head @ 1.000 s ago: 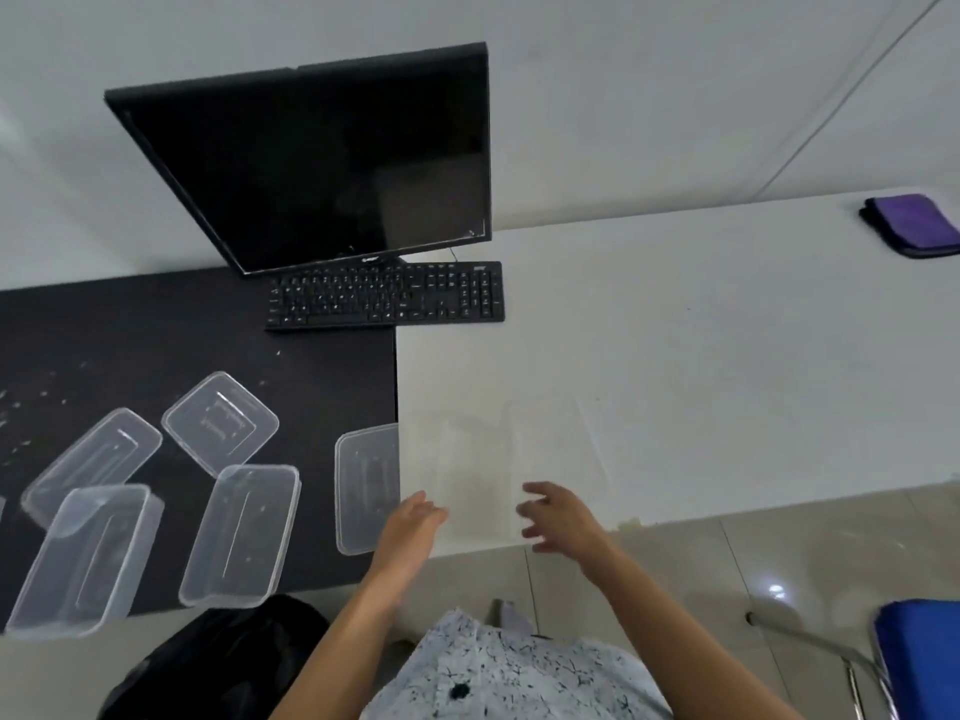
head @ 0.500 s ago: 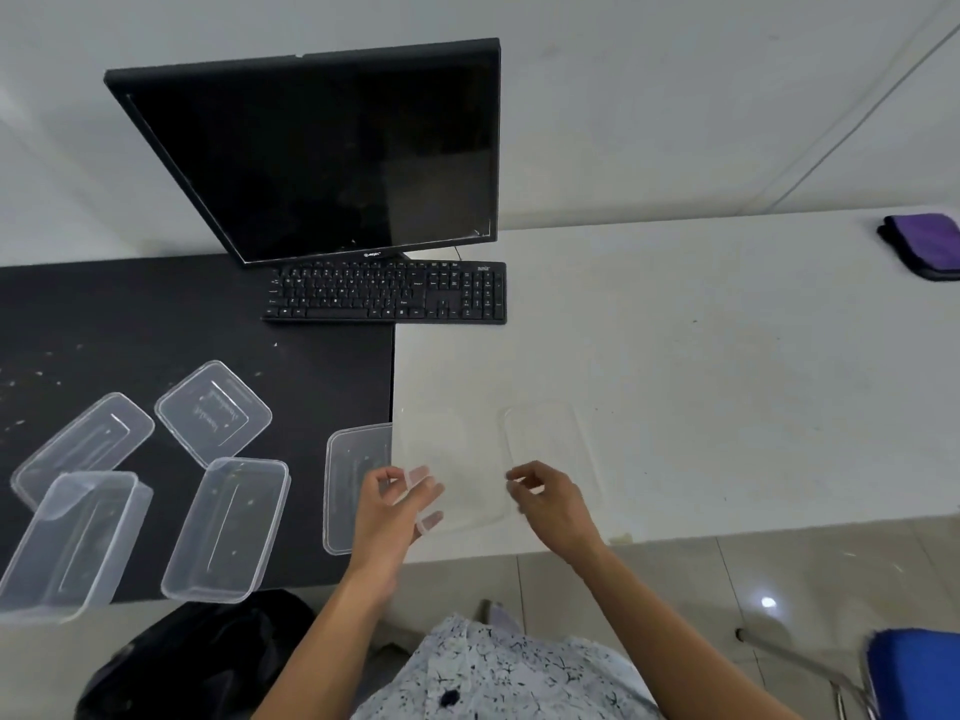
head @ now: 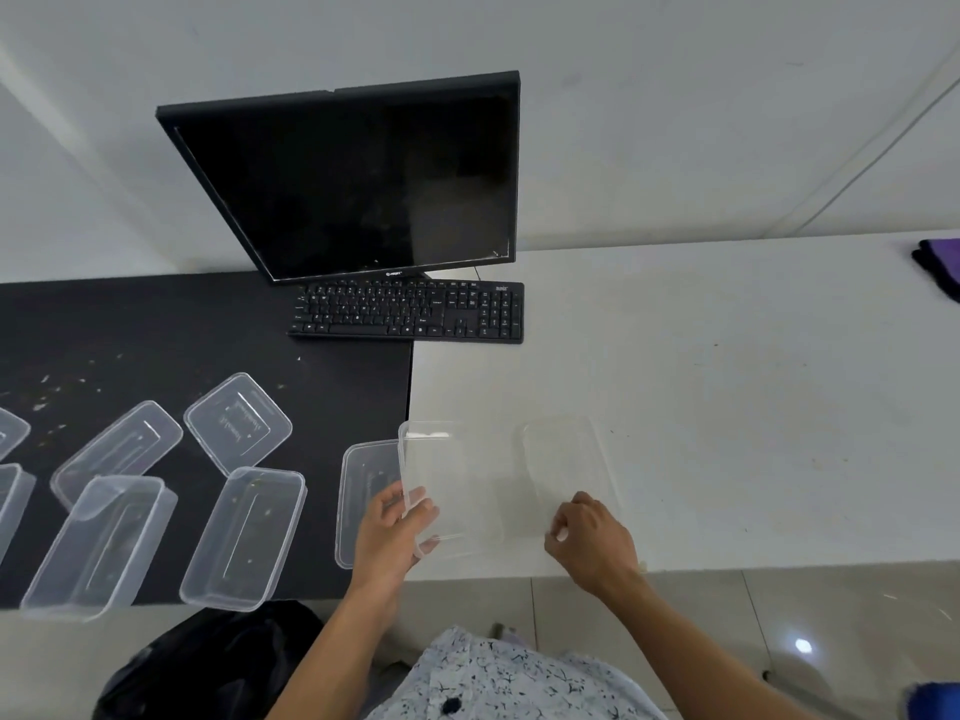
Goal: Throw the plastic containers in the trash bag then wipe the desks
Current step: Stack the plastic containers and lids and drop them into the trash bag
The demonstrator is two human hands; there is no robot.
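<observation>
Plastic container (head: 457, 480) is gripped at its near corner by the left hand (head: 397, 530), fingers curled round the rim. The right hand (head: 592, 543) pinches a second container (head: 566, 465) at its 3 o'clock. Both are at the white desk (head: 727, 407), long axes 6-to-12 o'clock. Other containers (head: 244, 537) wait at 9 o'clock on the black desk (head: 156, 330). Nothing looks binned, with the trash bag (head: 208, 662) at 7 o'clock and wiping undone.
</observation>
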